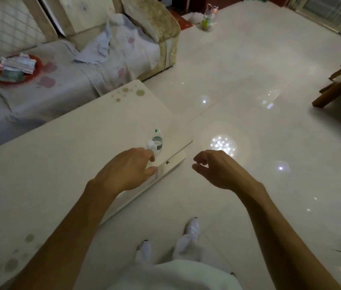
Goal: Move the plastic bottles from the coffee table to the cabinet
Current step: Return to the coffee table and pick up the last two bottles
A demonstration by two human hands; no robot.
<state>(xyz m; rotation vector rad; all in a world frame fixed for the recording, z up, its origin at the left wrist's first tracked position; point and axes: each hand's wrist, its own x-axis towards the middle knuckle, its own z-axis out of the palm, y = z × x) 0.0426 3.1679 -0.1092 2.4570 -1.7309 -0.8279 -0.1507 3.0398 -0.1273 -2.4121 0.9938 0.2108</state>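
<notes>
- Glossy white tiled floor with lamp glare; white coffee table with green dot print at its corners.
- Clear plastic bottle standing upright near the table's right edge, just beyond the left fingertips; green-marked cap, dark label band.
- Left hand low over the table edge, fingers loosely spread, forefinger tip close against the bottle's base; contact impossible to tell, nothing gripped.
- Right hand off the table, over the floor, fingers curled and parted, empty, well clear of the bottle.
- Beyond the fingertips, far left: sofa draped in a pale floral sheet, red tray of papers on it.
- Farther off, plastic bag on the floor.
- Below the wrists: white shoes, white garment.
- Right of the right hand, wooden furniture at the frame edge.
</notes>
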